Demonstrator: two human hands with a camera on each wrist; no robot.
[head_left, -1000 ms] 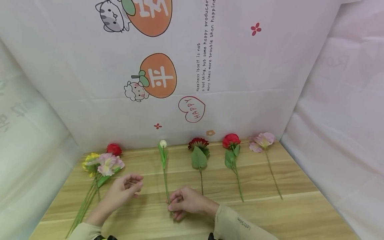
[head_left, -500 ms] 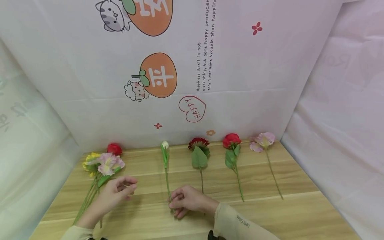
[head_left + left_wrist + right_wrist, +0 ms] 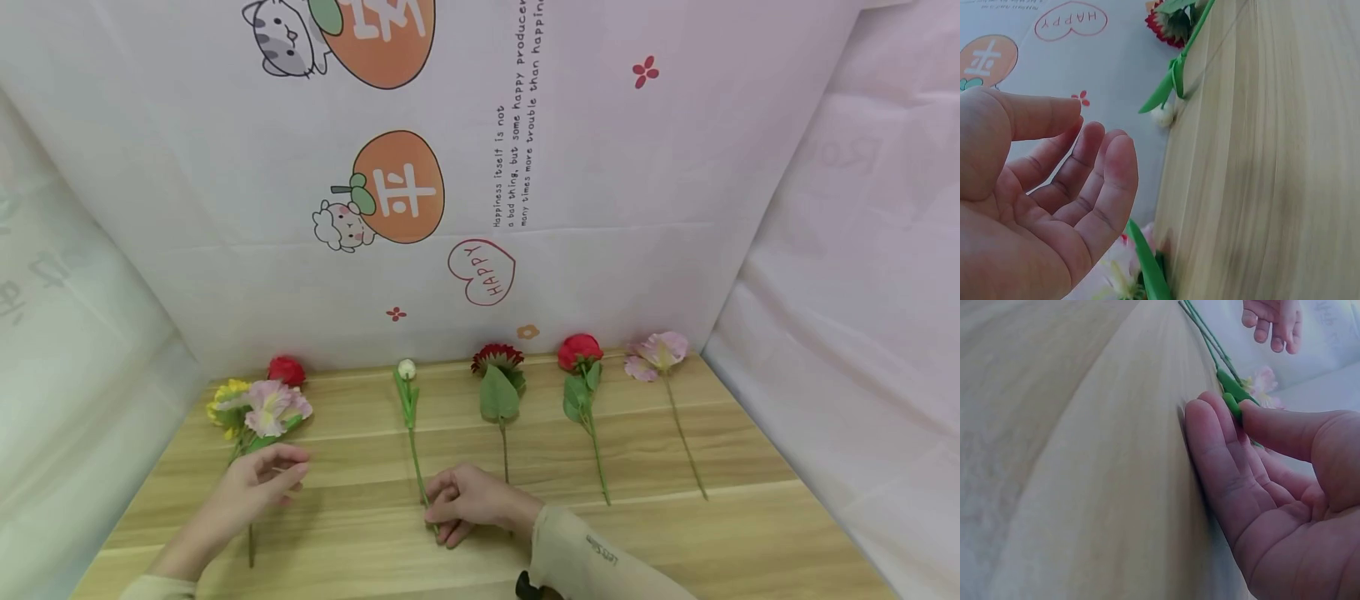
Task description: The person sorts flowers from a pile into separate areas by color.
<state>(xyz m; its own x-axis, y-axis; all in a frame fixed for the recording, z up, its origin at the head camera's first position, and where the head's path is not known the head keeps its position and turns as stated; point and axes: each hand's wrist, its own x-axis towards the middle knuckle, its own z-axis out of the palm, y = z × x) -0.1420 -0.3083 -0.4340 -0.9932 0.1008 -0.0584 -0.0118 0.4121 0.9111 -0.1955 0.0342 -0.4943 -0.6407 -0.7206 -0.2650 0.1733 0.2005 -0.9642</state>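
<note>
My right hand [image 3: 476,502] pinches the lower stem of a white tulip [image 3: 411,408] between thumb and fingers, low over the wooden table. The tulip's small white bud and green leaves point to the back wall. In the right wrist view the stem's green end [image 3: 1232,406] shows at the thumb tip. My left hand [image 3: 258,483] holds nothing; its fingers are loosely bent, as the left wrist view shows. It hovers in front of a bunch of flowers at the left, made up of a pink flower [image 3: 270,408], yellow blossoms [image 3: 228,407] and a red flower [image 3: 287,371]. The hand and forearm hide most of their stems.
Right of the tulip lie a dark red flower [image 3: 498,392], a red rose [image 3: 580,353] and a pale pink flower [image 3: 663,352], spaced apart with stems toward me. Printed white cloth [image 3: 585,250] closes off the table [image 3: 735,533] at the back and both sides.
My left hand has moved left and toward me, over the bunch's stems. The right hand stays about where it was, and the tulip's bud has swung slightly right, then back left.
</note>
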